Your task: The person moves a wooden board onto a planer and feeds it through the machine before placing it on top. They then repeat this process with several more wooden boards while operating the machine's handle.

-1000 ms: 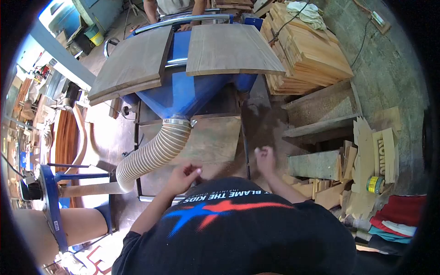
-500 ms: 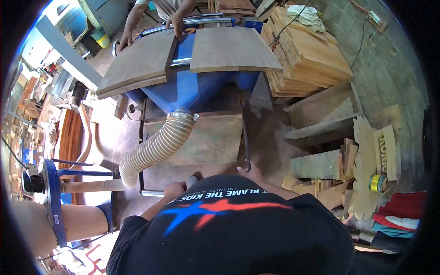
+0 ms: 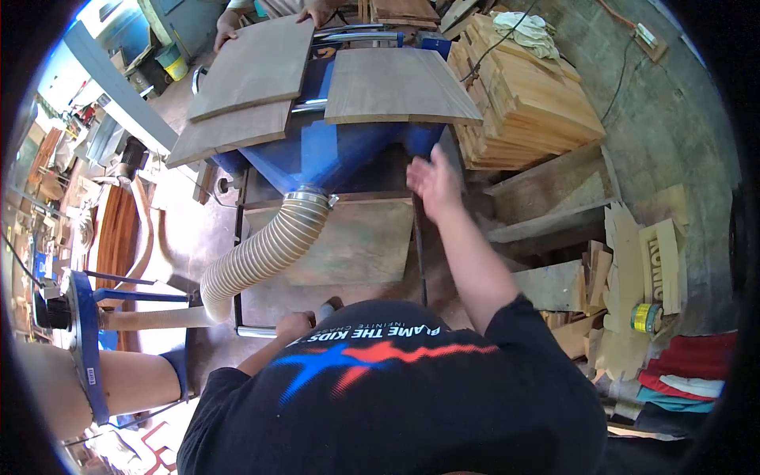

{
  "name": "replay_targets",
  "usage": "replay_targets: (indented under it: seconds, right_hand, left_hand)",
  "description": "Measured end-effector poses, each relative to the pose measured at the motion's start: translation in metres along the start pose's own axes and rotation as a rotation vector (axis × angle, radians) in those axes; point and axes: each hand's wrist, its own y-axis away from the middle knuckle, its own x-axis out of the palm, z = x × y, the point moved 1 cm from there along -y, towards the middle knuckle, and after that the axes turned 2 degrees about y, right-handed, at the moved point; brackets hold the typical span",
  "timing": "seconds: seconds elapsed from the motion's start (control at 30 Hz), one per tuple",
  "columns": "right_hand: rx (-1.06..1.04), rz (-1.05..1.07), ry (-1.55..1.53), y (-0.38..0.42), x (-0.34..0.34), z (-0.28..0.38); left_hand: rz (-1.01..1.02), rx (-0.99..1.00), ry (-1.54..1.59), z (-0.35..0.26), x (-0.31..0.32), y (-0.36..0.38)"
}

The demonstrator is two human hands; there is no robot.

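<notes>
My right hand point(image 3: 435, 184) reaches forward with its fingers apart, holding nothing. It is just in front of the blue machine point(image 3: 317, 150), below the near edge of a grey-brown wooden board point(image 3: 402, 87). Close to my body, my left hand point(image 3: 294, 325) is low beside a shiny metal bar point(image 3: 260, 332); its fingers are hidden. On the machine's left side, an upper wooden board point(image 3: 257, 67) overlaps a lower board point(image 3: 233, 136). A co-worker's hands grip the upper board's far edge. A ribbed hose point(image 3: 257, 257) hangs from the machine's funnel.
Stacked planks point(image 3: 530, 99) stand to the right, with a cloth point(image 3: 526, 33) on top. Nearer on that side are a wooden bin point(image 3: 554, 186), offcuts and a yellow-green tin point(image 3: 647, 317). A blue-framed dust collector point(image 3: 89, 348) stands at the left.
My right hand has left the dark upright bar near my body and reached forward, opening. The co-worker has drawn the upper left board away from me, exposing the lower one.
</notes>
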Motion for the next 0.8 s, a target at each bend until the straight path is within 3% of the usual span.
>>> replay_targets:
  seconds: [0.1,0.3,0.8]
  right_hand:
    - [-0.052,-0.108,-0.118,-0.040,0.044,0.050]
    - [-0.127,-0.222,-0.172,-0.099,0.037,0.068]
    - [-0.181,-0.242,-0.206,-0.100,0.024,0.081]
  left_hand:
    - [-0.016,-0.006,-0.029,0.006,0.006,-0.007]
    - [-0.048,-0.041,-0.001,0.000,0.000,0.001]
    - [-0.029,0.002,0.008,0.000,-0.002,-0.001]
